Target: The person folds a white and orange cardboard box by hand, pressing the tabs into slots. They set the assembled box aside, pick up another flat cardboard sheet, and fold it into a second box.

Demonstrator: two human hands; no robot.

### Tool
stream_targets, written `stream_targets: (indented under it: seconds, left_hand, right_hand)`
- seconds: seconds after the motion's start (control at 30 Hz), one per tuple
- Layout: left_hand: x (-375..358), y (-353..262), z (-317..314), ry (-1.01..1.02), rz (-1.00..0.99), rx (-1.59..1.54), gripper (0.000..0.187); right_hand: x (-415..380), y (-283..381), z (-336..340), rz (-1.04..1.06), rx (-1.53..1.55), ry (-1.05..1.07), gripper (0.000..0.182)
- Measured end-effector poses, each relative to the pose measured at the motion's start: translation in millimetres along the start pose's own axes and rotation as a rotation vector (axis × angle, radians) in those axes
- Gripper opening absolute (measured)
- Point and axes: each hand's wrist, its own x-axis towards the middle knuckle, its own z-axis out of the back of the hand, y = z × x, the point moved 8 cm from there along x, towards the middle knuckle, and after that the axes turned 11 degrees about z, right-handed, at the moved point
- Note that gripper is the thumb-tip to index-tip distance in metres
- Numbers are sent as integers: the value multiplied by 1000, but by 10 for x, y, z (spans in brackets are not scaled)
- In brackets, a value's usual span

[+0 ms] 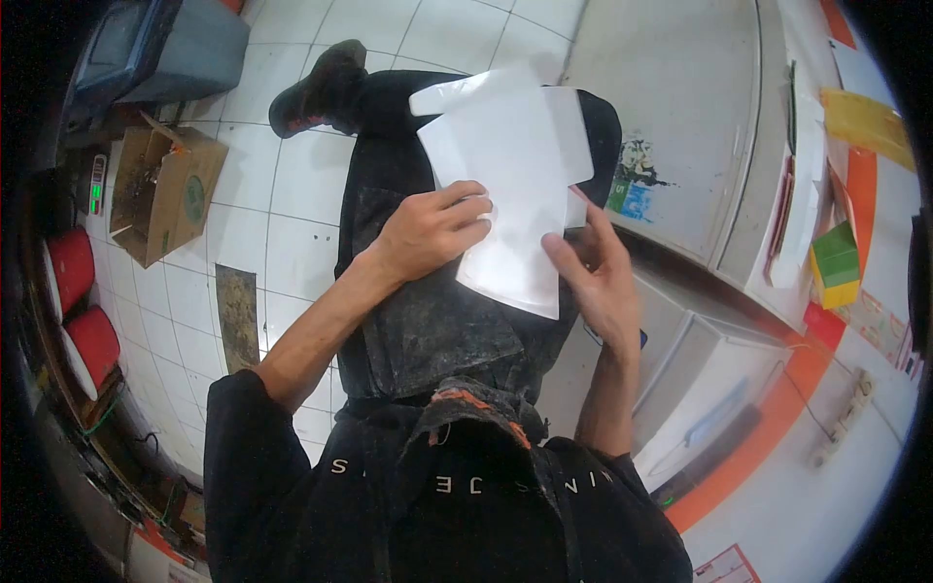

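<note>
A white, unfolded carton blank (510, 155) with flaps along its edges lies over my lap, on dark trousers. My left hand (435, 228) is closed at its left edge, the fingers curled onto the white face; its thumb is hidden. At the opposite edge my right hand (604, 272) holds the blank, with the thumb lying on the upper face and the fingers around a small side flap. The carton's wide top flaps reach past my knees, and its curved lower end points toward my body.
To the left on the tiled floor stand an open brown cardboard box (190, 189) and a grey bin (199, 49). Red-topped stools (89, 340) are further left. A white cabinet (671, 107) stands close on my right, with a power strip (844, 418) beyond it.
</note>
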Motion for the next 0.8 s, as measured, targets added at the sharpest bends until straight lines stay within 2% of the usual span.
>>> stream_targets:
  seconds: [0.03,0.1,0.17,0.2,0.27,0.33,0.37,0.4,0.47,0.5,0.53,0.6,0.63,0.7,0.73,0.8]
  left_hand:
    - [2,35,-38,38,48,-63,19]
    - [42,22,-30,79,96,-126,20]
    - [120,119,119,32,336,-311,21]
    - [174,34,203,34,336,-311,21]
    - [212,108,287,24,714,-762,17]
    - [304,-5,365,6,721,-811,21]
    - [316,-30,365,8,773,-895,23]
    - [324,-54,360,9,825,-980,26]
    - [314,-47,400,-15,879,-913,31]
    - [270,8,363,11,969,-889,32]
    - [220,60,328,38,1059,-864,32]
    - [174,134,339,13,1081,-933,33]
    - [137,178,338,-13,1104,-1003,33]
    - [111,231,318,-30,1080,-1080,32]
    - [114,230,306,-45,1054,-1157,30]
    - [116,215,297,-27,1036,-1146,30]
  right_hand:
    - [-13,54,-57,20,-38,20,61]
    - [-24,64,-66,81,-9,9,62]
    - [-36,98,-70,140,23,-3,64]
    - [-45,169,-83,208,21,7,64]
    - [-64,308,-113,279,21,16,64]
    - [-107,501,-240,386,-224,86,63]
    - [-130,565,-303,535,-287,68,61]
    - [-133,585,-354,537,-287,70,61]
    - [-189,707,-503,672,-432,120,58]
    - [-199,701,-533,701,-462,124,55]
    - [-202,684,-554,700,-462,124,55]
    - [-189,663,-547,676,-388,79,41]
    - [-203,666,-555,677,-386,81,41]
    - [-160,418,-445,322,-65,-9,23]
    - [-156,406,-436,323,-65,-9,23]
    - [-121,320,-343,262,123,-76,16]
